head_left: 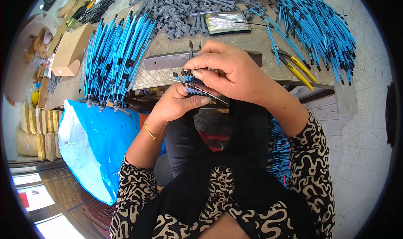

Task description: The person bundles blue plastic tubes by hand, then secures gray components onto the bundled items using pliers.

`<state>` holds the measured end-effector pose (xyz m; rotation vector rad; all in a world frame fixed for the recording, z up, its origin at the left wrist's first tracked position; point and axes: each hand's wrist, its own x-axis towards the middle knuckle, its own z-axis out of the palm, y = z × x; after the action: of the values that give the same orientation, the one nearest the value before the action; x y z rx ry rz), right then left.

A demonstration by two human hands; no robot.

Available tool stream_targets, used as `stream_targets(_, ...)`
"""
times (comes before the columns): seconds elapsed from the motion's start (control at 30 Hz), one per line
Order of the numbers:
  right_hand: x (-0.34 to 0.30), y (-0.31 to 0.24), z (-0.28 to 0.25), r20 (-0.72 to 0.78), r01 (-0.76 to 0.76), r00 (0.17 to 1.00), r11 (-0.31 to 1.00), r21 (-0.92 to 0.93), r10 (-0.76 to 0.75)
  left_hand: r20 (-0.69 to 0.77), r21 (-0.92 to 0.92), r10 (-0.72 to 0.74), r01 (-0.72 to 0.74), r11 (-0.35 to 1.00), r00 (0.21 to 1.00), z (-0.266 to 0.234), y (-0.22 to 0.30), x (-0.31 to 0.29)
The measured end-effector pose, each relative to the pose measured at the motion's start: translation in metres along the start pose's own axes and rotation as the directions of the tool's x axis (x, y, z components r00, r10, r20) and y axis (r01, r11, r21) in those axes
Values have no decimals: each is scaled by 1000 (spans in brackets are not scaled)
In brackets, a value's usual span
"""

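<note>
My left hand (pixel 170 104) is closed around a small bunch of blue tubes (pixel 192 89) with black ends, held at the table's near edge. A thin metal rod lies across the bunch under the left thumb. Just above it, my right hand (pixel 235 73) bends over with thumb and fingers pinched together at the black ends (pixel 184 74). What the right fingertips grip is hidden. Behind the fingers stands a dark metal bar (pixel 161 63) with a hole, and thin upright prongs (pixel 191 48) rise beside it.
Bundled blue tubes (pixel 113 58) stand at the left; more blue tubes (pixel 323 29) heap at the right near yellow-handled pliers (pixel 298 69). Grey plastic fittings (pixel 176 12) pile behind a tray of metal pins (pixel 227 22). A cardboard box (pixel 71 50) and blue sack (pixel 98 142) are left.
</note>
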<state>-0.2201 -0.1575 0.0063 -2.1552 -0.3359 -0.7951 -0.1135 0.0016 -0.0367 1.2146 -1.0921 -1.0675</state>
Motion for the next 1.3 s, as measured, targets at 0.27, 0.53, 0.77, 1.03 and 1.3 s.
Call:
stream_targets(0.27,10,-8,0,3,44,999,936,-350,-46,-3,118,-41,41,992,999,7,-4,3)
stream_targets(0.53,-10,-17,-27,68,-230,968,965,-127,240,-45,-40,-49,48,998,998,5,-7,1)
stream_targets(0.77,-7,-18,-19,49,-137,988,971,-198,149,-73,-3,32,-32,999,997,6,-9,-3)
stream_targets(1.03,12,-3,-17,176,-110,974,980,-165,139,-161,82,6,7,997,987,-6,-3,-9)
stream_targets(1.3,24,12,-21,221,-97,968,989,-116,121,-138,-76,-50,40,996,989,-9,-6,-1)
